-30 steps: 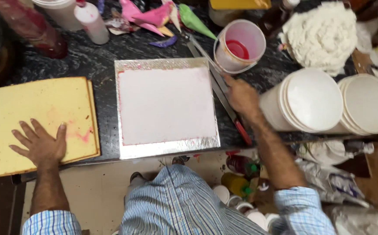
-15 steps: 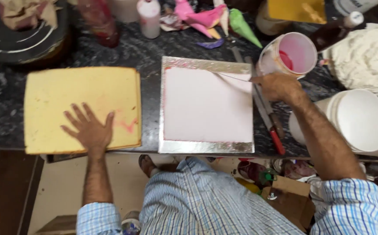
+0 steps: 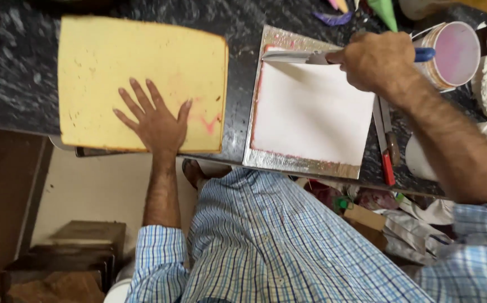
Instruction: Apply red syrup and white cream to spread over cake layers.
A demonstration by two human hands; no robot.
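My left hand lies flat on the sponge; my right hand grips the spatula over the iced board, mid-smoothing; steady strokes needed.

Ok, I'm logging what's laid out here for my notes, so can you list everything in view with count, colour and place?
square yellow sponge cake slab: one, yellow with a pink smear, left on the counter
white iced square on a silver board: one, white with a silver rim, centre right
long metal knife with a blue handle: one, over the board's far edge
round tub with pink inside: one, white and pink, far right
red-handled tool: one, right of the board
dark speckled stone counter: one, black and grey, beneath everything
wooden stool: one, brown, lower left
blue checked shirt: one, bottom
left hand: flat on the sponge slab
right hand: gripping the knife
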